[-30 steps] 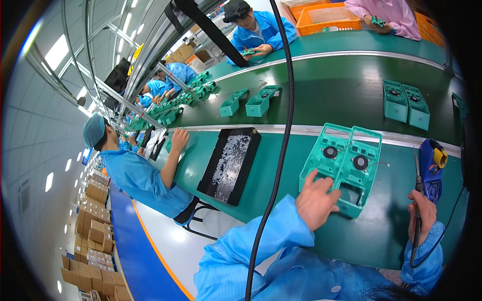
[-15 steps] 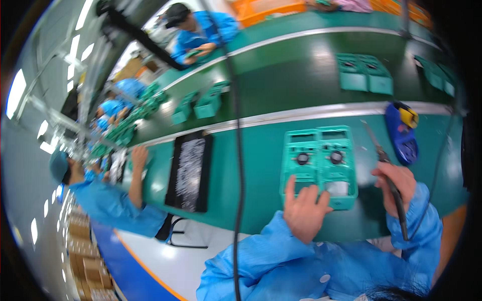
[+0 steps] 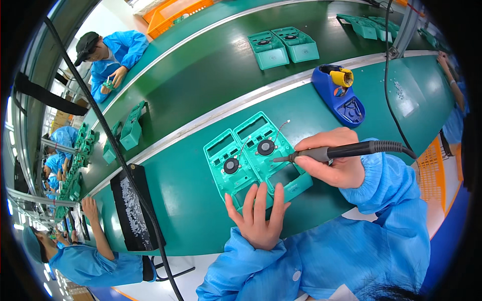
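Two green plastic housings [image 3: 246, 176] lie side by side on the bench, tilted to the left. Each carries a round black speaker, the left speaker [image 3: 231, 166] and the right speaker [image 3: 265, 147], with thin wires rising beside them. My left hand [image 3: 261, 220] rests at their near edge, fingers spread and touching the plastic. In my right hand [image 3: 336, 158] is a soldering iron [image 3: 351, 150], held like a pen. Its tip points left, at or just above the right housing, below that speaker; contact is hard to tell.
A blue soldering iron stand [image 3: 346, 113] with a yellow part sits beyond my right hand. More green housings [image 3: 273, 59] are on the dark green strip behind a metal rail. At left stand a black tray [image 3: 119, 194] of small white pieces and a co-worker [image 3: 100, 266]. A dark cable [image 3: 125, 168] crosses the view.
My right hand has brought the soldering iron from beside the housings to over the right one. My left hand's fingers now spread along the near edge. The view has turned, tilting the housings.
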`<state>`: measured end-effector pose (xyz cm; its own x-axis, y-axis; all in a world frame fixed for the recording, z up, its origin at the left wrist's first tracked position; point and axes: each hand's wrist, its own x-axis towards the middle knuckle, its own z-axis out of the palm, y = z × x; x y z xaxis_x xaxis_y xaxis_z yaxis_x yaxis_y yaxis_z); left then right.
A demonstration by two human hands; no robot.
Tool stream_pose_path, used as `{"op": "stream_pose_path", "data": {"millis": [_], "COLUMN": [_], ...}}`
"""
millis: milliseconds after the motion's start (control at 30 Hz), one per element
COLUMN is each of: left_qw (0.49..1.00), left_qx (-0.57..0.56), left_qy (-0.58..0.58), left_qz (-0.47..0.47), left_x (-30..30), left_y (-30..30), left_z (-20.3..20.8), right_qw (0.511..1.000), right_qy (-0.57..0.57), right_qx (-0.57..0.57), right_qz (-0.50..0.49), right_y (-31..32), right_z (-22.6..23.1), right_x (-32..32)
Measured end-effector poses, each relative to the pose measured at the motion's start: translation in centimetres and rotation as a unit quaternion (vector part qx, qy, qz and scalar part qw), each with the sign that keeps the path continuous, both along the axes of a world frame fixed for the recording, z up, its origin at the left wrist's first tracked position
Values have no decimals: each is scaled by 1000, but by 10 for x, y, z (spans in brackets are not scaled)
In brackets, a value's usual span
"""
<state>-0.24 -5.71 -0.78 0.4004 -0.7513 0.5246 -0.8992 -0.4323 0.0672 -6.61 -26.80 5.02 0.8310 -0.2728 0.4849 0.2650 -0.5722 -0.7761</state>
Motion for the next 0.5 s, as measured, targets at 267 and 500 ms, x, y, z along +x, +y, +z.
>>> {"op": "stream_pose_path", "data": {"millis": [267,500], "left_qw": [999,999], "left_qx": [-36,-36], "left_qy": [28,31], "left_qz": [-2,-4], "left_x": [3,5], "left_y": [-1,-1], "left_z": [-1,0], "right_qw": [998,999], "right_qy": [58,34], "right_qx": [-2,-8], "right_qz": [-9,-16], "right_y": [-2,0], "right_z": [-9,-15], "right_x": [6,11]}}
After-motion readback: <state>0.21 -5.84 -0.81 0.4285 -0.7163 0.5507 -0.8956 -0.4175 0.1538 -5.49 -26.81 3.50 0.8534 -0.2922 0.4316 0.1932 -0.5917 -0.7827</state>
